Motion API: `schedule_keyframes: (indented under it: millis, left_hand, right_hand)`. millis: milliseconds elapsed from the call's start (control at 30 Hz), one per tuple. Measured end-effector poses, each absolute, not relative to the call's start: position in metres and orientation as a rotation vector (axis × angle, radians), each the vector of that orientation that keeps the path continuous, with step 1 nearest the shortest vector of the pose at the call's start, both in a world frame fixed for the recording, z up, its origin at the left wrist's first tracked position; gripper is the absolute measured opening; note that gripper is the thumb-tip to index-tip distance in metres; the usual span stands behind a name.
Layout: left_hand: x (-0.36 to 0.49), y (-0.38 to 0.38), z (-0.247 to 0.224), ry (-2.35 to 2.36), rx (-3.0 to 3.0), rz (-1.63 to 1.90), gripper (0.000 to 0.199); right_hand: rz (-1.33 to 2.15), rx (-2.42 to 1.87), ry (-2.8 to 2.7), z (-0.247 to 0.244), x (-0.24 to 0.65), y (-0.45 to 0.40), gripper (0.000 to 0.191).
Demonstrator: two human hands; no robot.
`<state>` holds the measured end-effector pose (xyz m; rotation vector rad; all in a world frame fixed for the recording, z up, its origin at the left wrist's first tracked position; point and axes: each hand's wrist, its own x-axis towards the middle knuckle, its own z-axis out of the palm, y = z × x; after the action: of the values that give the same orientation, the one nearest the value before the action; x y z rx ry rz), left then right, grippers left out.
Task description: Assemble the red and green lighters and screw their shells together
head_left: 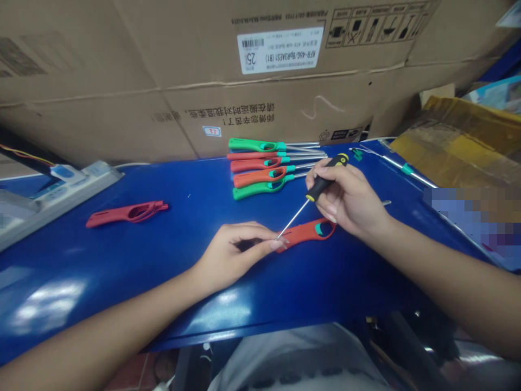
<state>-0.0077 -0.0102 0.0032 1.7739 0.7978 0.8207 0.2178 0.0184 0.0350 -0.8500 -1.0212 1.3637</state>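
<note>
My right hand [345, 195] grips a screwdriver [323, 182] by its black and yellow handle. The thin metal shaft slants down to the left, and its tip meets the handle end of an orange gas lighter [307, 234]. With thumb and fingers closed, my left hand [236, 250] pinches that same end of the lighter. A green trigger shows in the lighter's loop, close to my right hand. The exact spot under the screwdriver tip is partly hidden by my left fingers.
Several green, red and orange lighters [260, 176] lie in a row at the back. A red lighter casing [127, 213] lies left, near a white power strip [77, 184]. A large cardboard box [195, 70] stands behind the blue table [171, 304]. A metal lighter tube [411, 171] lies right.
</note>
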Motion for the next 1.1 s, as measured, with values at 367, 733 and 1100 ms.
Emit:
schedule_keyframes:
  millis: [367, 733, 1100]
  left_hand:
    - [-0.001, -0.018, 0.0, 0.803, 1.653, 0.65, 0.016]
    - [-0.005, -0.014, -0.006, 0.664, 2.033, 0.839, 0.01]
    - [-0.006, -0.009, -0.009, 0.773, 2.024, 0.904, 0.014]
  right_hand:
    - [1.184, -0.795, -1.594, 0.064, 0.229, -0.009, 0.027]
    - [0.644, -0.691, -1.822, 0.056, 0.209, -0.012, 0.064]
    - [0.81, -0.758, -1.709, 0.048, 0.208, -0.018, 0.046]
